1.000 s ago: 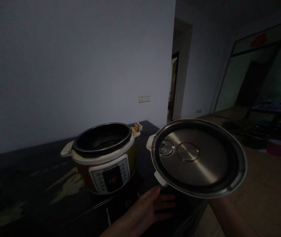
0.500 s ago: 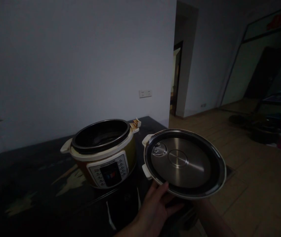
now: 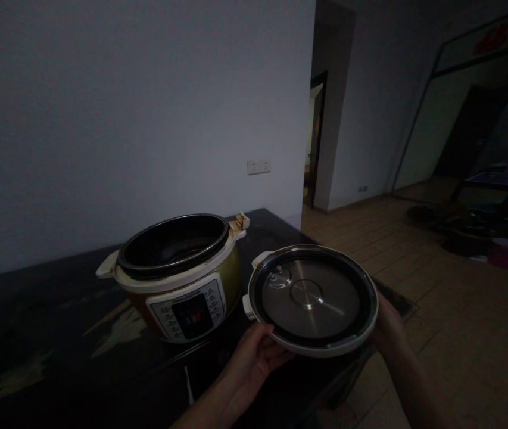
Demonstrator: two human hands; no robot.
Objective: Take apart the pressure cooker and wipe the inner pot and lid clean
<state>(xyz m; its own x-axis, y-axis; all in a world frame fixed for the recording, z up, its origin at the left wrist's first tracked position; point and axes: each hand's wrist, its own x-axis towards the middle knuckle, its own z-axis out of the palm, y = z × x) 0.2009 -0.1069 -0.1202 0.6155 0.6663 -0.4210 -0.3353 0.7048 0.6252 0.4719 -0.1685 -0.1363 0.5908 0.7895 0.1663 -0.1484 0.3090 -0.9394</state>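
Lid: a round cooker lid [image 3: 311, 298] was held just off the right side of the table, its steel underside turned up and tilted slightly toward the camera; a dark ring was seen around the steel disc, and pale tabs at the left edge.
Left hand: the left hand [image 3: 254, 363] was placed under the lid's near-left rim, fingers curled up against it, so that the lid was supported from below.
Right hand: the right hand [image 3: 387, 328] was closed on the lid's right rim; most of its fingers were hidden behind the edge.
Cooker: an electric cooker [image 3: 231, 274] with a yellowish body was left standing open on the table, just to the left of the lid and not touching it.
Inner pot: a dark inner pot [image 3: 173, 245] was seated in the cooker; its contents could not be made out.
Control panel: a pale control panel [image 3: 189, 310] with small buttons was turned toward the camera.
Table: a dark table [image 3: 34, 333] with faded pale markings was set against the wall.
Background: a wall socket [image 3: 258, 166] was seen above the table, a doorway [image 3: 316, 143] to its right, and a tiled floor [image 3: 459, 333] beyond.
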